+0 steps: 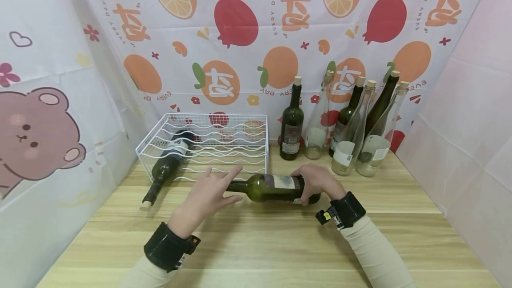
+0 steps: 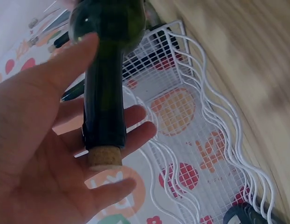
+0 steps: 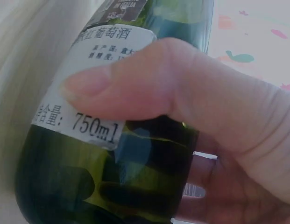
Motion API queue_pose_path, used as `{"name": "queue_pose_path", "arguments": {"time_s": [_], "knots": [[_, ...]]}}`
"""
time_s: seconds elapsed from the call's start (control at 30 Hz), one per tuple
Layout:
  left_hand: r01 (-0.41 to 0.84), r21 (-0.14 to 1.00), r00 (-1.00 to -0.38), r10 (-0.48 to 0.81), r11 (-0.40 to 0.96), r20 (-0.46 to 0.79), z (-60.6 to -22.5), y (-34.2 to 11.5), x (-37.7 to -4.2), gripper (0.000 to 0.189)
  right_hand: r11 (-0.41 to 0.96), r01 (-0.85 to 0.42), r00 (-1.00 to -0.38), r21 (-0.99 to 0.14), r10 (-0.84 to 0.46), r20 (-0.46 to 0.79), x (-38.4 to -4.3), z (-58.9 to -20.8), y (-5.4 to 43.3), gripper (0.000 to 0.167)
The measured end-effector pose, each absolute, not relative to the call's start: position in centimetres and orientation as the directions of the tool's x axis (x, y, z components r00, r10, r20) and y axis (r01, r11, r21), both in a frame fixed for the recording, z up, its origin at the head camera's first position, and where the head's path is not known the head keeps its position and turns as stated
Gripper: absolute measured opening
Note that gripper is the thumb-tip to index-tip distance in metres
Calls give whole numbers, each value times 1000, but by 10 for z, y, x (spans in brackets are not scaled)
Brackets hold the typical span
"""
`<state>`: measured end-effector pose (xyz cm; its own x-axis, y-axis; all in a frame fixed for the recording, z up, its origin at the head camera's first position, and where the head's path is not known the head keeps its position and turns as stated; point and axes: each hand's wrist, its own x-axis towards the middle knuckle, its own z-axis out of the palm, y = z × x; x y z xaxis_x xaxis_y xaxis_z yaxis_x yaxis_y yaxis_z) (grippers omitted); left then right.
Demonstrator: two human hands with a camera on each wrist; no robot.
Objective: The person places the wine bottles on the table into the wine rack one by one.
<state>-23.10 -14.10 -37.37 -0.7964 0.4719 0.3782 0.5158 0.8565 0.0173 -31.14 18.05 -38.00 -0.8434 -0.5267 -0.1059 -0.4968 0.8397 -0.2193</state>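
A green wine bottle [image 1: 258,189] with a cork lies sideways above the table, its neck pointing left. My right hand [image 1: 317,182] grips it near the base. In the right wrist view the thumb [image 3: 102,91] presses on the white label marked 750ml. At the other end, my left hand [image 1: 210,194] is spread around the neck with loose, nearly straight fingers. The left wrist view shows the corked neck [image 2: 105,102] passing between the thumb and the fingers. Behind the hands stands a white wire rack [image 1: 267,146] with wavy bars; a dark corked bottle [image 1: 165,163] lies in its left side.
At the back right several corked bottles stand upright: a green bottle [image 1: 292,123] nearest the rack, and clear bottles [image 1: 349,146] with dark ones among them. A fruit-print curtain [image 1: 256,66] hangs behind the wooden table [image 1: 256,243], with side curtains left and right.
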Motion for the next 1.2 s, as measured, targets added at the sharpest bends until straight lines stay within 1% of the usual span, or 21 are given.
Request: {"name": "queue_pose_path", "arguments": {"time_s": [0.1, 0.23, 0.4, 0.53, 0.63, 0.77, 0.97, 1.2], "knots": [[518, 5, -803, 484, 856, 348, -377, -139, -231, 69, 832, -511, -835, -219, -540, -105, -309, -381, 177, 78], [542, 36, -804, 506, 839, 312, -381, -136, -232, 58, 826, -520, -831, -219, -548, -96, -306, -381, 174, 76], [577, 31, -783, 542, 816, 306, -386, -135, -234, 54, 832, -511, -840, -216, -537, -83, -303, -382, 171, 75], [557, 44, -804, 525, 830, 278, -388, -134, -236, 59, 830, -515, -840, -214, -539, -70, -300, -381, 168, 74], [541, 68, -825, 513, 838, 239, -389, -132, -236, 70, 829, -516, -840, -216, -539, -65, -298, -378, 166, 73], [554, 100, -822, 524, 826, 223, -391, -130, -236, 82, 827, -518, -840, -221, -540, -53, -296, -378, 164, 72], [571, 132, -813, 535, 811, 230, -396, -128, -237, 81, 824, -512, -844, -241, -535, -34, -291, -378, 160, 72], [569, 174, -820, 537, 804, 198, -399, -129, -238, 87, 802, -546, -826, -244, -563, -4, -288, -378, 156, 71]]}}
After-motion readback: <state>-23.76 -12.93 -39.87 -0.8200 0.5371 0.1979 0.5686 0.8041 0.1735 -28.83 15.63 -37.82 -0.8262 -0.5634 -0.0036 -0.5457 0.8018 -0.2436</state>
